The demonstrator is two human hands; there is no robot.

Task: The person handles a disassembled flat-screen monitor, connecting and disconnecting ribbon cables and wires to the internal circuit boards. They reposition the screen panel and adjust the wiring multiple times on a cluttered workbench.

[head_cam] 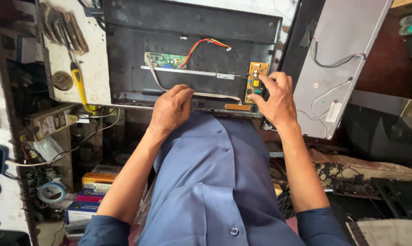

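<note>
A black flat-screen back panel (192, 27) lies face down across my lap and the bench. A green circuit board (165, 59) sits at its centre with red and yellow wires (201, 44) running from it. A yellow-brown power board (256, 82) is fixed at the panel's right edge. My right hand (274, 98) rests on that power board, fingertips pressing its lower part. My left hand (172, 109) lies on the panel's lower edge with fingers curled, touching a flat white ribbon cable (215, 95).
A yellow-handled screwdriver (79, 84) lies on the white bench at left, beside a power strip (51, 122). A grey metal panel with white wires (338, 64) leans at right. Tape roll (51, 191) and small boxes (96, 182) sit low left.
</note>
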